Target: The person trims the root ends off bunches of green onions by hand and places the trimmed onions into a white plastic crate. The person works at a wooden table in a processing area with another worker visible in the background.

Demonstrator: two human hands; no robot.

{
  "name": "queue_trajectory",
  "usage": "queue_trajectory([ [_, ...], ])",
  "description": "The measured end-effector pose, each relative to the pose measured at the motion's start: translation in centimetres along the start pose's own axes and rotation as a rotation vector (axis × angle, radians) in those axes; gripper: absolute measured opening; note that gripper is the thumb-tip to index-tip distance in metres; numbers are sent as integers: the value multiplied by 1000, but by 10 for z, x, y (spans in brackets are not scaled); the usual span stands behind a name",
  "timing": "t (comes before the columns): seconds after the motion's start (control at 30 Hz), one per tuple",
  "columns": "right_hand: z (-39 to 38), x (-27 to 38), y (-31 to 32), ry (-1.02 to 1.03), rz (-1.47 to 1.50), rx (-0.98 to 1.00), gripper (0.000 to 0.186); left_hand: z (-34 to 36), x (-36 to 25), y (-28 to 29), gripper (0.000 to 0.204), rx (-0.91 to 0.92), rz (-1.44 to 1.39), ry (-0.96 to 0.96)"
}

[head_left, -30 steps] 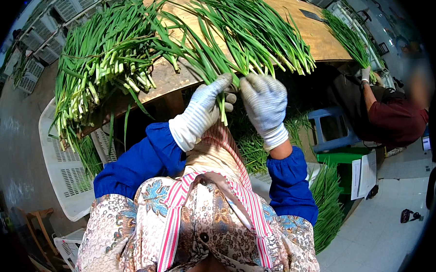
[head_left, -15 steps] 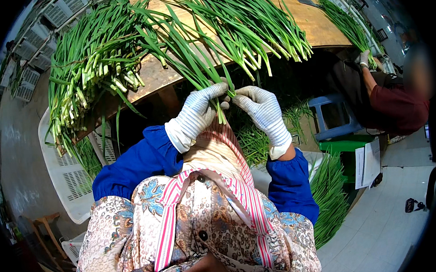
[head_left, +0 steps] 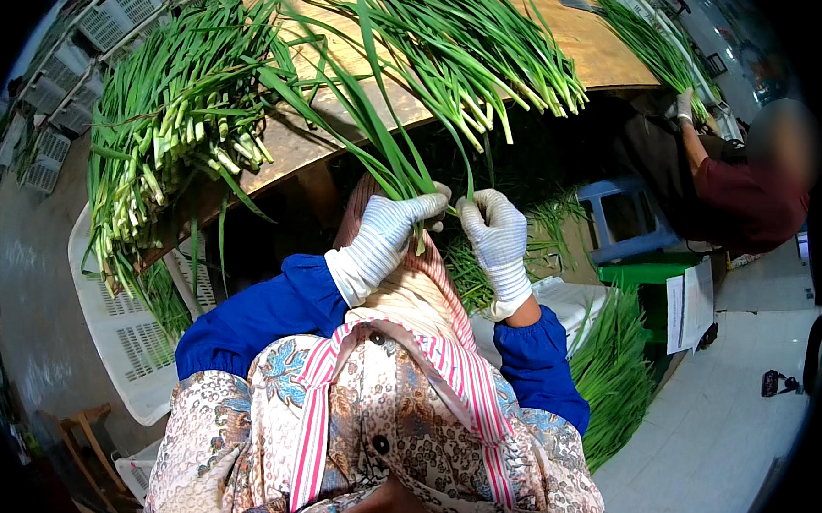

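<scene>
In front of my lap, my left hand (head_left: 383,239), in a white striped glove, is closed around a small bunch of garlic chives (head_left: 384,161). Their pale stem ends poke out below the fingers, and the long leaves slant up over the table edge. Just right of it, my gloved right hand (head_left: 499,243) pinches a single chive leaf (head_left: 468,167) that stands apart from the bunch. A large heap of chives (head_left: 181,129) lies on the table's left, stem ends toward me. Another pile of chives (head_left: 494,51) is spread across the middle.
The wooden table (head_left: 595,51) spans the far side. A white perforated crate (head_left: 125,333) stands at left; a blue stool (head_left: 625,218) and green bin (head_left: 646,272) stand at right. More chives (head_left: 613,376) lie by my right elbow. A co-worker (head_left: 748,191) sits at far right, handling chives.
My right hand has moved right and slightly down, drawing one leaf away from the bunch. My left hand has shifted a little right and down with the chives.
</scene>
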State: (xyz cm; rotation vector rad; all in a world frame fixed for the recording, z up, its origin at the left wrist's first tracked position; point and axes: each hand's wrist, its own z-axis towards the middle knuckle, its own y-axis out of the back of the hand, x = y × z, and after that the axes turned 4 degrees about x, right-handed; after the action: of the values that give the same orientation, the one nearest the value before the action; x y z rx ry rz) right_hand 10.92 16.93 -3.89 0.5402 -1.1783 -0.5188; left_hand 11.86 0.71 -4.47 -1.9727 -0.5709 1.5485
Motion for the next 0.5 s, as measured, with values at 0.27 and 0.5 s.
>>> queue_trajectory([
  [0.27,-28,-101,46,-309,-761,567,29,1,-47,6,19,3,143,-118],
  [0.5,61,26,41,422,-631,-169,22,8,-40,12,18,113,-175,-30],
])
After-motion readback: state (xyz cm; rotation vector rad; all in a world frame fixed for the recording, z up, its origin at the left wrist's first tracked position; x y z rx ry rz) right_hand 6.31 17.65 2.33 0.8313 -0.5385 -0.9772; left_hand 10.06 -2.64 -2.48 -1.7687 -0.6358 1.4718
